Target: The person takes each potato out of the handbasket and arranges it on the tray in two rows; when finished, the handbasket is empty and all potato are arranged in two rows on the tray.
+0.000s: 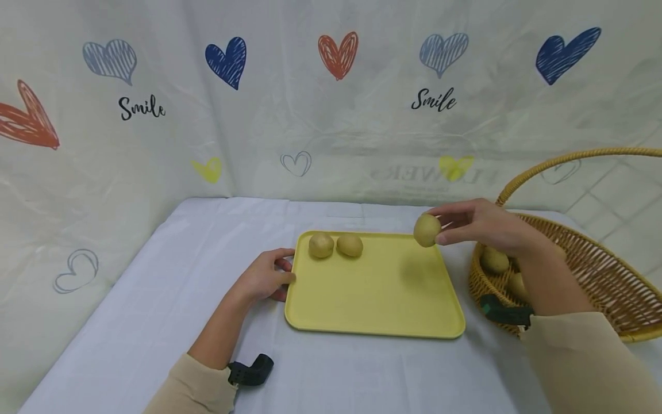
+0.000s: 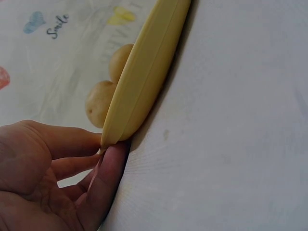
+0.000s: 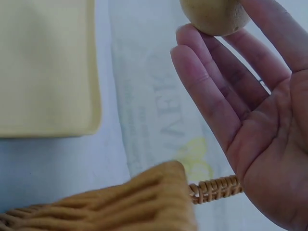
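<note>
Between the thumb and fingertips of my right hand [image 1: 478, 224] is a potato [image 1: 427, 230], held above the far right corner of a yellow tray [image 1: 372, 299]. The right wrist view shows only the lower part of that potato [image 3: 214, 17]. My left hand [image 1: 265, 276] pinches the tray's left rim, its thumb on the edge and fingers beneath, as the left wrist view shows. Two more potatoes, one [image 1: 321, 245] in the far left corner and another [image 1: 349, 245] just right of it, lie on the tray side by side.
A wicker basket [image 1: 600, 259] with a tall arched handle [image 1: 569, 155] stands right of the tray, under my right forearm. Several potatoes [image 1: 494, 260] lie in it, partly hidden by the arm. Behind the white-covered table [image 1: 155, 322] hangs a cloth [image 1: 289, 103] printed with hearts.
</note>
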Available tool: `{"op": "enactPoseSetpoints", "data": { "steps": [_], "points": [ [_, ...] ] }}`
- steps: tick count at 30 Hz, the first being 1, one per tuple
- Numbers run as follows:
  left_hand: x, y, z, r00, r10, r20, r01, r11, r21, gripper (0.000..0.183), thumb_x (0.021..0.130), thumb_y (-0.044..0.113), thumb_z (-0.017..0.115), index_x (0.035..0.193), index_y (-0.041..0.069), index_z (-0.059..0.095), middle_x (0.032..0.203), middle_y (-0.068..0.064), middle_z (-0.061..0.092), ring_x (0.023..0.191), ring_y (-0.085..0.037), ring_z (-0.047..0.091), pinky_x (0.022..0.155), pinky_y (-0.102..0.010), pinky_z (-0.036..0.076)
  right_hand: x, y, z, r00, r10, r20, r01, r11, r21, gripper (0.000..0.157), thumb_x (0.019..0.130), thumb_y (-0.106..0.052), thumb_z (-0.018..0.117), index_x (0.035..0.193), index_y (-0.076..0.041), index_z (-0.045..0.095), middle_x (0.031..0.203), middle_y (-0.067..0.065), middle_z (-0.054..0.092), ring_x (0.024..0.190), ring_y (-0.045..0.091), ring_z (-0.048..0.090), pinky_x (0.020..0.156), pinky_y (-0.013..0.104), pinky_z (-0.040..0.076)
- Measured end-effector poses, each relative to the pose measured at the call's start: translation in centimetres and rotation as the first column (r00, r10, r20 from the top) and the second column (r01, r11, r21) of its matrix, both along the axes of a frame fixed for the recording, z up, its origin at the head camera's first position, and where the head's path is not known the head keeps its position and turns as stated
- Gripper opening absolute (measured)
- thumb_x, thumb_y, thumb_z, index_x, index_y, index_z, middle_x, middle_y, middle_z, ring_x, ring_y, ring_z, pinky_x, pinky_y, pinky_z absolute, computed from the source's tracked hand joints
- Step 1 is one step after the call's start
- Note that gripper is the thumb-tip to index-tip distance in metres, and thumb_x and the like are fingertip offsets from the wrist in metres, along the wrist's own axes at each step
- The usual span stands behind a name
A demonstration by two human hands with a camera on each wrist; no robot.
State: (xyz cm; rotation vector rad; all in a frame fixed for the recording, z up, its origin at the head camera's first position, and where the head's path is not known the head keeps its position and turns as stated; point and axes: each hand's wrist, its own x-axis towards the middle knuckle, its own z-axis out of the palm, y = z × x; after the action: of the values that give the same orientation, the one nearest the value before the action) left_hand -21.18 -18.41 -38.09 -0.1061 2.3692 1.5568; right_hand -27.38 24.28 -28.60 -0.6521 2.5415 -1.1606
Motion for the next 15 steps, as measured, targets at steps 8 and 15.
{"op": "enactPoseSetpoints", "data": {
  "steps": [8, 15],
  "points": [
    [0.1, 0.0, -0.1, 1.000, 0.002, -0.003, -0.002, 1.000, 0.003, 0.063, 0.094, 0.001, 0.065, 0.153, 0.009, 0.047, 0.115, -0.012, 0.053, 0.072, -0.019, 0.063, 0.060, -0.033, 0.062, -0.1, -1.2, 0.0, 1.000, 0.001, 0.020, -0.001, 1.000, -0.011, 0.061, 0.093, -0.017, 0.078, 0.147, -0.003, 0.055, 0.125, 0.010, 0.071, 0.106, 0.005, 0.067, 0.089, 0.022, 0.057],
    [0.0, -0.1, -0.1, 1.000, 0.001, -0.001, -0.001, 1.000, -0.002, 0.063, 0.094, 0.001, 0.065, 0.154, 0.010, 0.047, 0.116, -0.012, 0.054, 0.075, -0.019, 0.063, 0.061, -0.033, 0.063, -0.6, -1.9, -0.2, 1.000, 0.001, -0.004, -0.001, 0.999, 0.040, 0.061, 0.093, -0.023, 0.079, 0.146, -0.006, 0.057, 0.126, 0.012, 0.071, 0.105, 0.007, 0.068, 0.089, 0.024, 0.057]
  ]
}}
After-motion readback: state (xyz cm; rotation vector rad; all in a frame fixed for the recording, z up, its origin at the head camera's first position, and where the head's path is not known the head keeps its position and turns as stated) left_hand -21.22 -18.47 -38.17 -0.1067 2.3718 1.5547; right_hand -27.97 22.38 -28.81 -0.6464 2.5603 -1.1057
